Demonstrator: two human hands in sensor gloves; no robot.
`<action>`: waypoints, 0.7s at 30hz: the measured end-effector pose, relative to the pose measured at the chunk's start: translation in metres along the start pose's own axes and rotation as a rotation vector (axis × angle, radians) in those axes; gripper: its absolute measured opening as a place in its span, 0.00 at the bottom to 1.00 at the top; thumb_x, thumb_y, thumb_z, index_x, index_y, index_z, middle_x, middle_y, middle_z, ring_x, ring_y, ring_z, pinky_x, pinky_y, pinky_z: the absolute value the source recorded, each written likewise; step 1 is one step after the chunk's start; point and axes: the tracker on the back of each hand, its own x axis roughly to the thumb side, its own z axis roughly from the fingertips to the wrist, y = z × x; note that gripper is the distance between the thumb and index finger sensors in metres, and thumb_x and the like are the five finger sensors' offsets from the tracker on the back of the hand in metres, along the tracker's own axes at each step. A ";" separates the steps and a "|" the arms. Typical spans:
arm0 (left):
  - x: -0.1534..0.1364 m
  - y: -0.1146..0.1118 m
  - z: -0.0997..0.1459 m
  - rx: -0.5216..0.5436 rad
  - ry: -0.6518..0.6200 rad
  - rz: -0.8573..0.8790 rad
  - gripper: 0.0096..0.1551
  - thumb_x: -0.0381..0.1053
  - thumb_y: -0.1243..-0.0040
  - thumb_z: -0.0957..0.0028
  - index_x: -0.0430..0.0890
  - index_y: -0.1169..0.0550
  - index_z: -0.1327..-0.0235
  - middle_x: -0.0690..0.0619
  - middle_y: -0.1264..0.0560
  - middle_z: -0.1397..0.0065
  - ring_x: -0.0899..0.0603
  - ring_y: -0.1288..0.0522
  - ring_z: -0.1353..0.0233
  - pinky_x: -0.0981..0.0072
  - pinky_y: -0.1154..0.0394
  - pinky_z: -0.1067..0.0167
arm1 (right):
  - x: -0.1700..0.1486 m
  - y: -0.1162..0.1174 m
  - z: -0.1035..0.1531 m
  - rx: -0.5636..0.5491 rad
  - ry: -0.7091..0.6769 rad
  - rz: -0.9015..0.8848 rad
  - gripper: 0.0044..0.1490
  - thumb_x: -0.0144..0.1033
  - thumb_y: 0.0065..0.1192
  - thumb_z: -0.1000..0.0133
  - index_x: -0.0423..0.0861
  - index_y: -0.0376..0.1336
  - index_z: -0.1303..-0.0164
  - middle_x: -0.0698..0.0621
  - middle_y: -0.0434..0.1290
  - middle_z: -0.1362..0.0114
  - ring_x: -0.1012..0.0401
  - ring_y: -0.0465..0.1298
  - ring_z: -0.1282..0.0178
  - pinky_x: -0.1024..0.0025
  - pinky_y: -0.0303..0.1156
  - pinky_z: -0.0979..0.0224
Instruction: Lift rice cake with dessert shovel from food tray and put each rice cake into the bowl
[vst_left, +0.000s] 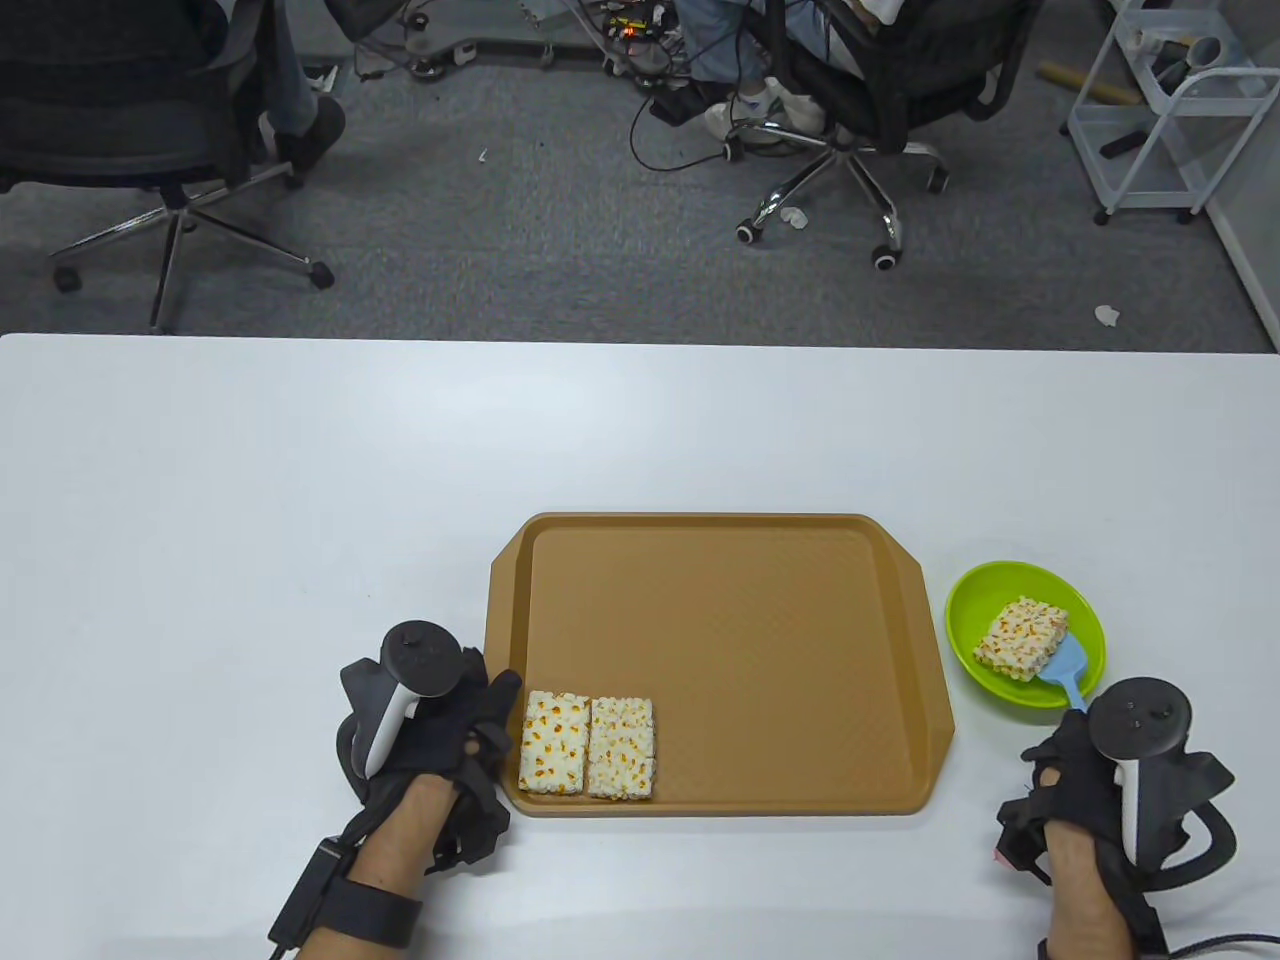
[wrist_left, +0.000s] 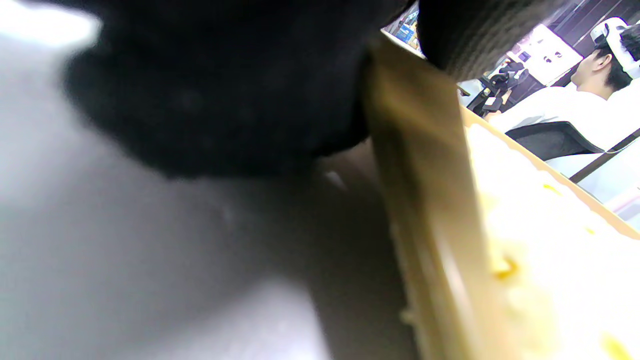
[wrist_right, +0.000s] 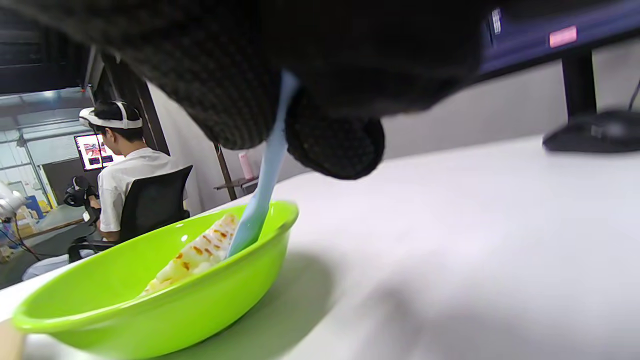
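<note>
Table view: right hand (vst_left: 1085, 775) grips the blue dessert shovel (vst_left: 1066, 672), its blade under one rice cake (vst_left: 1021, 638) in the green bowl (vst_left: 975, 600). Left hand (vst_left: 440, 740) touches the brown food tray's (vst_left: 720, 650) edge beside two rice cakes (vst_left: 587, 744); whether its grip is clenched is unclear. Left wrist view: blurred glove against the tray rim. Right wrist view: fingers (wrist_right: 332, 137) curl around the shovel's handle.

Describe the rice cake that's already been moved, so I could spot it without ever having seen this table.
Start at the big brown food tray mid-table, then look just past its right edge to the lime-green bowl. The rice cake lies inside it, a pale puffed block speckled orange, with the light-blue dessert shovel tucked under it. The other two cakes sit side by side in the tray's near-left corner.
</note>
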 end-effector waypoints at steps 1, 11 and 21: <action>0.000 0.000 0.000 0.000 0.000 0.000 0.39 0.63 0.42 0.49 0.42 0.32 0.32 0.46 0.14 0.65 0.49 0.13 0.81 0.62 0.18 0.91 | 0.001 -0.001 0.001 -0.024 -0.006 0.020 0.29 0.40 0.72 0.57 0.46 0.74 0.46 0.48 0.84 0.56 0.63 0.81 0.82 0.70 0.79 0.83; 0.000 0.000 0.000 -0.001 0.001 0.006 0.39 0.63 0.42 0.49 0.42 0.32 0.32 0.46 0.14 0.65 0.49 0.13 0.81 0.62 0.18 0.91 | 0.010 -0.009 0.024 -0.231 -0.074 0.066 0.32 0.33 0.70 0.57 0.52 0.69 0.38 0.48 0.78 0.44 0.58 0.81 0.65 0.61 0.81 0.66; 0.000 0.000 0.000 -0.001 0.001 0.007 0.39 0.63 0.42 0.49 0.42 0.32 0.32 0.46 0.14 0.65 0.49 0.13 0.81 0.62 0.18 0.91 | 0.035 -0.019 0.067 -0.388 -0.385 -0.161 0.35 0.30 0.67 0.56 0.62 0.65 0.37 0.52 0.71 0.34 0.58 0.77 0.49 0.58 0.80 0.45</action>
